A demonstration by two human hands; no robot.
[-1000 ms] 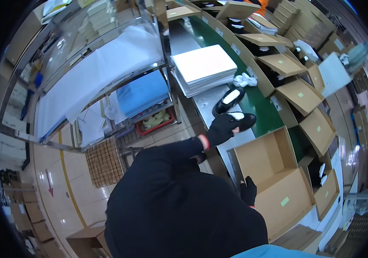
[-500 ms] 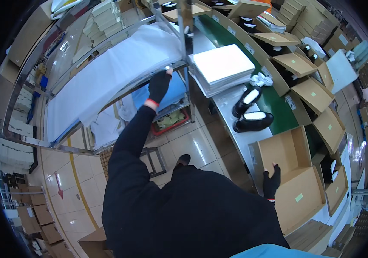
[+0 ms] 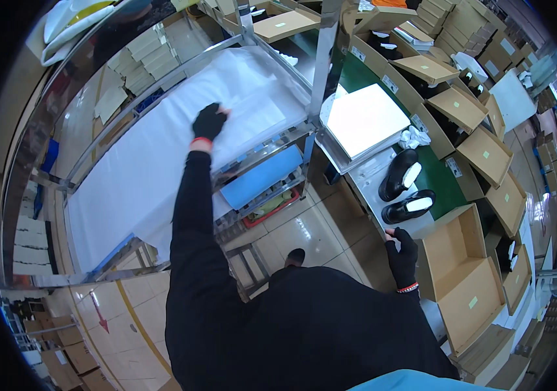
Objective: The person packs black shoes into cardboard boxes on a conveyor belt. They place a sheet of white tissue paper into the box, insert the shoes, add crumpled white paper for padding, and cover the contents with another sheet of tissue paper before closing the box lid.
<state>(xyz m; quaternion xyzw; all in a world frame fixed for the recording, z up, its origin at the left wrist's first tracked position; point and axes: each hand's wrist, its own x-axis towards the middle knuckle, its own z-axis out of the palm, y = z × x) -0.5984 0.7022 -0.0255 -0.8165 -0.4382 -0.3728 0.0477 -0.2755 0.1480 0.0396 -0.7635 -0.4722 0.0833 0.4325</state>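
Observation:
My left hand [image 3: 210,122], in a black fingerless glove, is over the broad stack of white paper sheets [image 3: 142,163] on the metal rack. Its fingers are curled closed; whether a sheet is pinched in them cannot be seen. My right hand [image 3: 403,255], gloved alike, is open at the near edge of the metal worktable [image 3: 371,195], thumb and forefinger apart, with nothing visible in it. Just beyond it lie a pair of black shoes [image 3: 401,174] with white insides. To its right is an open cardboard box [image 3: 454,244] with its lid tilted toward me.
A pile of white sheets [image 3: 364,120] lies on the worktable beside crumpled paper [image 3: 414,137]. Past them runs a green conveyor [image 3: 438,179] lined with open shoe boxes [image 3: 484,151]. The rack's upright post [image 3: 330,58] stands between rack and worktable. A blue sheet [image 3: 262,176] lies on a lower shelf.
My left hand has moved from the rack's front edge leftward over the white sheets. My right hand has shifted from the box to the worktable edge. The whole view has turned slightly.

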